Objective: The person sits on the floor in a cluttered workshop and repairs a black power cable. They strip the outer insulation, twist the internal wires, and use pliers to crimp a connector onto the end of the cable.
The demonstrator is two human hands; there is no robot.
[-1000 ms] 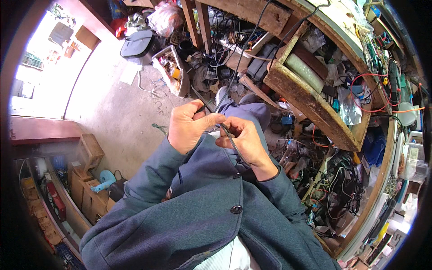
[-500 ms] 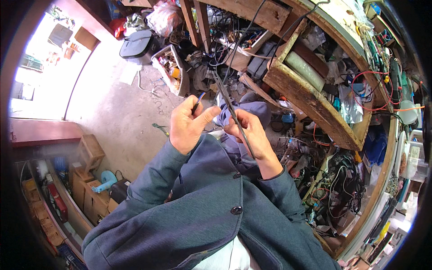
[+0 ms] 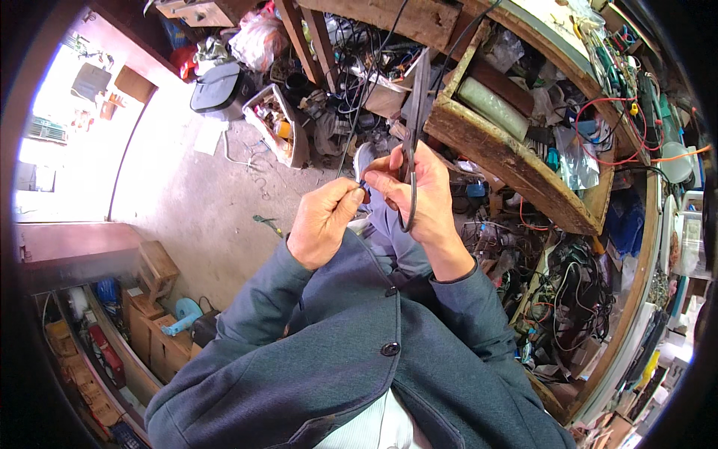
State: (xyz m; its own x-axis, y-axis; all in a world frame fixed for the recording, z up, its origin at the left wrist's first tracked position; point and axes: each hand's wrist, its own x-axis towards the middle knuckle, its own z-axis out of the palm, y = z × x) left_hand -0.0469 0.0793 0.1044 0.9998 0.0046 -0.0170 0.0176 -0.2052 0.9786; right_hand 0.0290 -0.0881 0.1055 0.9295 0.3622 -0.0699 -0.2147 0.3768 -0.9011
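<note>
My right hand (image 3: 432,198) holds a pair of dark metal scissors (image 3: 419,93). The blades point up and away from me, and a handle loop hangs along the palm. With its thumb and forefinger, the same hand also pinches at a short piece of dark, bluish cable (image 3: 362,184). My left hand (image 3: 321,223) is closed round the cable's other part, thumb against forefinger, so most of it is hidden. Both hands meet at fingertip level above my lap.
To the right stands a worn wooden bench drawer (image 3: 516,168) with rolls and bags inside, above tangled cables (image 3: 568,307). A black bin (image 3: 223,90) and a box of scraps (image 3: 278,127) stand on the concrete floor ahead. A wooden stool (image 3: 157,271) is at left.
My right hand has risen, turning the scissors upright with the blades farther from me. My left hand has moved right and slightly down, and the fingertips of both hands now meet at the cable.
</note>
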